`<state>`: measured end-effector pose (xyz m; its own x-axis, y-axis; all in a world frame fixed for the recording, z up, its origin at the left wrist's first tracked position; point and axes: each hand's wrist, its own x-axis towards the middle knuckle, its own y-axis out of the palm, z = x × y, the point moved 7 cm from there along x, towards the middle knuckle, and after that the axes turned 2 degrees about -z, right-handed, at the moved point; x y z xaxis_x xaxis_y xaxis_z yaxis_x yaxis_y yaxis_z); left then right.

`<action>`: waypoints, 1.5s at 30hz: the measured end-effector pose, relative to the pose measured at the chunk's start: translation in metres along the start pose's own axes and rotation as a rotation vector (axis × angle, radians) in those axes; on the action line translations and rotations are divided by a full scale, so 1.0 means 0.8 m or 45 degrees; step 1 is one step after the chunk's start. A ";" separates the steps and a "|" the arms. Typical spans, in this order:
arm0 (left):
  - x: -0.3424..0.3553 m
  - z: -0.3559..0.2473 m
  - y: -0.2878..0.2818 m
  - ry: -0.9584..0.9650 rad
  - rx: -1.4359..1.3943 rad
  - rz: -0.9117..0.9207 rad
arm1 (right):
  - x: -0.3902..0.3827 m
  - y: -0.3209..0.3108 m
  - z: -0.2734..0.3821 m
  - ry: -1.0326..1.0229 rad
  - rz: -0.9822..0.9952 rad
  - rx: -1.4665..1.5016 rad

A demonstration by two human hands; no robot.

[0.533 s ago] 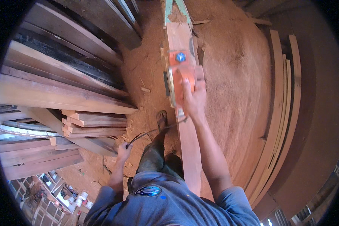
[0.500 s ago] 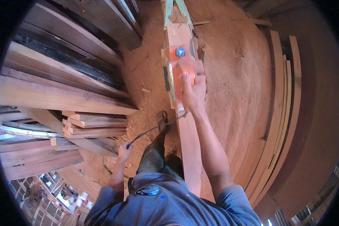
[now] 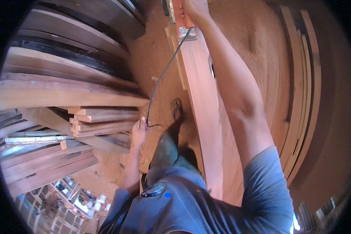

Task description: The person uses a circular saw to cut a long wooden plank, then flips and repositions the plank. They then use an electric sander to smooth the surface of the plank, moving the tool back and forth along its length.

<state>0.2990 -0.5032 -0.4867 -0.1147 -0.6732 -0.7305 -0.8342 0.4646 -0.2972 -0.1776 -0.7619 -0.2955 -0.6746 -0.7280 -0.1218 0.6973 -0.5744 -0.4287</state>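
On a long reddish plank: orange power tool under the person's right hand, black cord in the left hand.

Tool rests on the farthest stretch of plank I can see, partly cut off at the top; right arm stretched out, right grip wrapped round the tool, fingers curled. Left grip, lower and off to the left, pinches the cord, which bows up to the tool's near end; short bit of cord sticks out beside that hand. One foot stands left of the plank on reddish-brown floor. Far left, thick beams piled, short boards stacked next to them. Right side, long narrow timbers.
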 end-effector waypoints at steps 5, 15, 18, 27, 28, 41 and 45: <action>-0.064 0.077 -0.006 0.293 0.870 0.479 | -0.278 -0.165 -0.068 0.112 0.108 -0.038; -0.200 0.053 0.134 0.754 1.604 1.110 | -1.156 -0.496 -0.225 1.193 -1.575 0.598; -0.246 0.067 0.170 0.988 1.695 1.219 | -1.341 -0.465 -0.202 0.971 -2.175 0.803; -0.416 0.239 0.235 1.132 2.040 1.478 | -1.743 -0.233 -0.180 1.063 -2.953 0.906; -0.427 0.261 0.236 1.229 2.057 1.534 | -1.776 -0.197 -0.177 1.125 -3.020 0.964; -0.671 0.582 0.435 1.346 2.519 2.260 | -1.922 0.121 -0.182 1.134 -4.142 1.106; -0.741 0.672 0.488 1.433 2.654 2.348 | -1.958 0.102 -0.194 1.177 -4.092 1.100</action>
<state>0.3314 0.3862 -0.5000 -0.0705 0.7594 -0.6468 0.8426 -0.3017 -0.4461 0.8986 0.3896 -0.2786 0.7600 0.5037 -0.4106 -0.5976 0.7899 -0.1372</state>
